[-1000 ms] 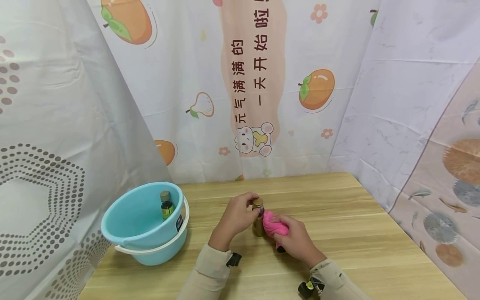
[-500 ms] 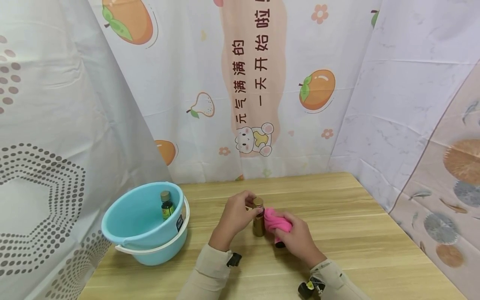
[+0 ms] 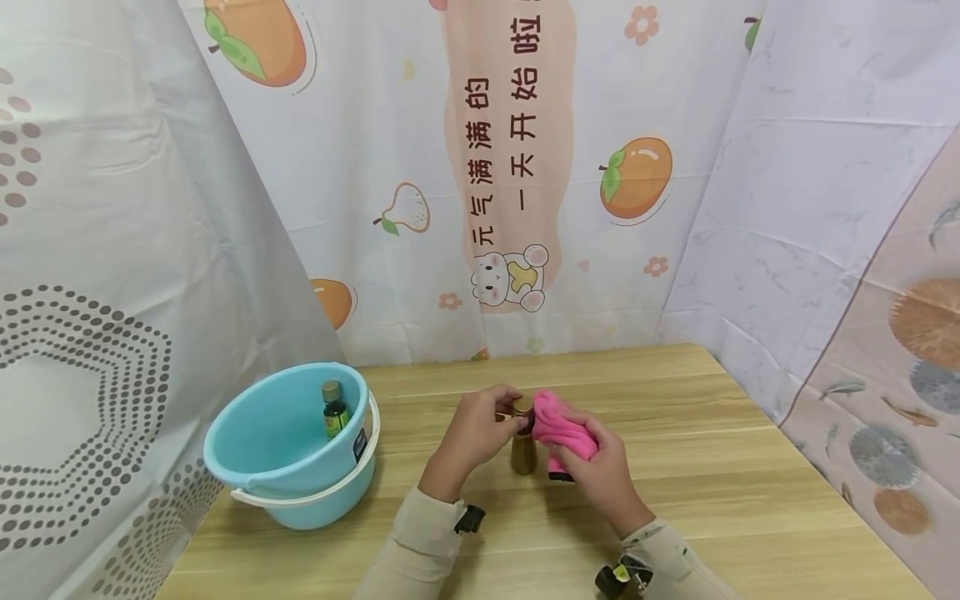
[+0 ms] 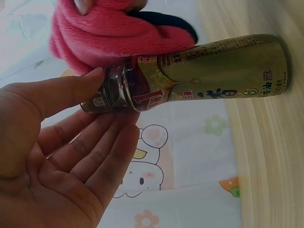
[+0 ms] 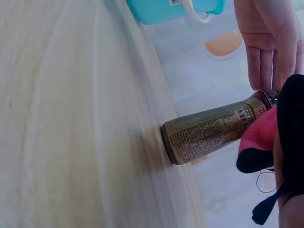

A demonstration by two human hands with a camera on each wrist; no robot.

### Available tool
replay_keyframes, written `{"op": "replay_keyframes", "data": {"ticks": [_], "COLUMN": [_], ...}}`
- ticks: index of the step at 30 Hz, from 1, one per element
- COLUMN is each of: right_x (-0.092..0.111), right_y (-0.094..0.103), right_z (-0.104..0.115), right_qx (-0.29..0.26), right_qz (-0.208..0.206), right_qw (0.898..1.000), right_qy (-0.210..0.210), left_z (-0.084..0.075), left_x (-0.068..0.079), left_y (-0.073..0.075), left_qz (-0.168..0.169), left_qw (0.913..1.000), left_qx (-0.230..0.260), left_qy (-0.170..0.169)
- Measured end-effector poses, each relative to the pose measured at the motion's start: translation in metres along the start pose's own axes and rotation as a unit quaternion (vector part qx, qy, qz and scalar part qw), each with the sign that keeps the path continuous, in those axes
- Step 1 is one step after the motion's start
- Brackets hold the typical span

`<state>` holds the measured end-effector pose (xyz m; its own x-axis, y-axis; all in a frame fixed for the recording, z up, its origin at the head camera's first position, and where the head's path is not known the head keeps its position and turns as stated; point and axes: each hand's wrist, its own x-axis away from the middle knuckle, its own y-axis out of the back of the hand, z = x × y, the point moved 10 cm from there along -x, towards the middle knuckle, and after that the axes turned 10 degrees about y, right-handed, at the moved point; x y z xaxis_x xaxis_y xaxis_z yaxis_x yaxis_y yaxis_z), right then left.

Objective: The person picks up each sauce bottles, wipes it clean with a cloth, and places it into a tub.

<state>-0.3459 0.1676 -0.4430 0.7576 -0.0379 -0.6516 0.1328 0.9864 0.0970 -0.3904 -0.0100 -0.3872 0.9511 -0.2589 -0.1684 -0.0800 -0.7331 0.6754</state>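
A slim oil bottle [image 3: 523, 457] with a gold-brown label stands upright on the wooden table. At its capped neck, my left hand [image 3: 476, 429] holds it between thumb and fingers, as the left wrist view shows. My right hand [image 3: 603, 468] grips a bunched pink cloth [image 3: 564, 432] with a dark edge. The cloth lies against the right side of the bottle's neck and shoulder. In the right wrist view, dense print covers the bottle's near side [image 5: 209, 133], and the cloth hides part of its neck.
To the left stands a light blue bucket [image 3: 315, 504] with a white handle. Inside it is a small dark bottle [image 3: 334, 417] with a green-yellow label. A printed curtain [image 3: 405, 283] hangs behind the wooden table [image 3: 720, 483], with more fabric at both sides.
My right hand has moved the cloth up along the bottle to its neck and slightly right. The left hand keeps its hold, and the bottle has shifted slightly right.
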Motion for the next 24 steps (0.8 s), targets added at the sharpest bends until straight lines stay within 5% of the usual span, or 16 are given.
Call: {"op": "replay_keyframes", "data": {"ticks": [10,24], "right_x": [0.001,0.003], "right_y": [-0.009,-0.012], "right_z": [0.008,0.000], "right_qx": [0.046,0.099], "right_qz": [0.041,0.066], "right_qw": [0.996,0.992], "right_qy": [0.057,0.053], "left_z": [-0.001,0.000], "left_x": [-0.001,-0.001], "left_y": [-0.001,0.002], "left_qz": [-0.003,-0.009], "left_qw": [1.0000,0.9999], "left_qx": [-0.006,-0.008], "left_qy": [-0.005,-0.012]}}
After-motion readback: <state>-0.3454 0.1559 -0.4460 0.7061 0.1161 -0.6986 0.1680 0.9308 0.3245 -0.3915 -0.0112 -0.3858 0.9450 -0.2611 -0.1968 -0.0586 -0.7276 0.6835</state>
